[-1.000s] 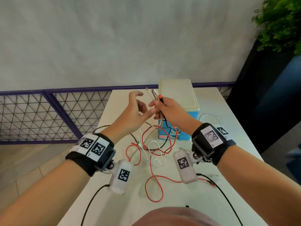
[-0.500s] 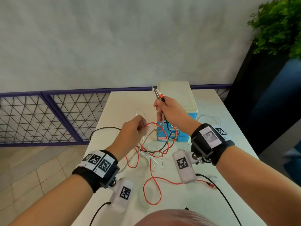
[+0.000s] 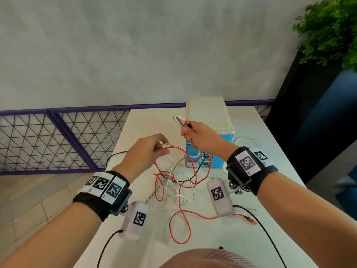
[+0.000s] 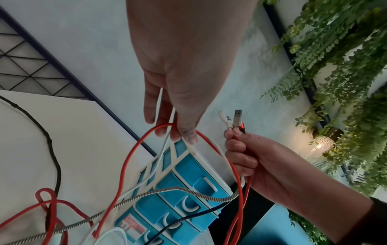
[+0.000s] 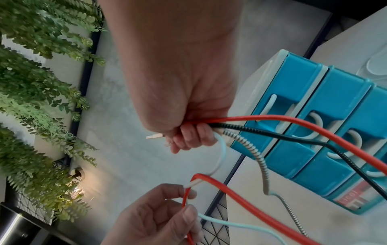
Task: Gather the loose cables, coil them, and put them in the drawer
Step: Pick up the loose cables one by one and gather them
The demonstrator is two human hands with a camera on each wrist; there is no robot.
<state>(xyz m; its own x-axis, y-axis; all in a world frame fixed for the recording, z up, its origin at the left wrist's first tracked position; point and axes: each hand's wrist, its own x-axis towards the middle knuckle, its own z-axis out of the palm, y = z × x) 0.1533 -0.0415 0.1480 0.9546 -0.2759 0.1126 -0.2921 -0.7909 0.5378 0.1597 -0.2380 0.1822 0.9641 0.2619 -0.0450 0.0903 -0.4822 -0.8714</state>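
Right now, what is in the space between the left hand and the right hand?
A red cable and a white cable arc through the air from the left hand to the right hand; the right wrist view shows it best.

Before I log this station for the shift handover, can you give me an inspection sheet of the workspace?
Surface: white table, cables sprawled over its middle.
Job's things: blue drawer unit at the far side, drawers appear closed.
Clutter: nothing seen.
Grippers: right hand grips a bundle of connector ends; left hand pinches the red cable and a white cable lifted off the table.
Cables: red, white, black and a striped braided cable tangled, not coiled.
Surroundings: grey wall, purple mesh fence, green plants to the right.
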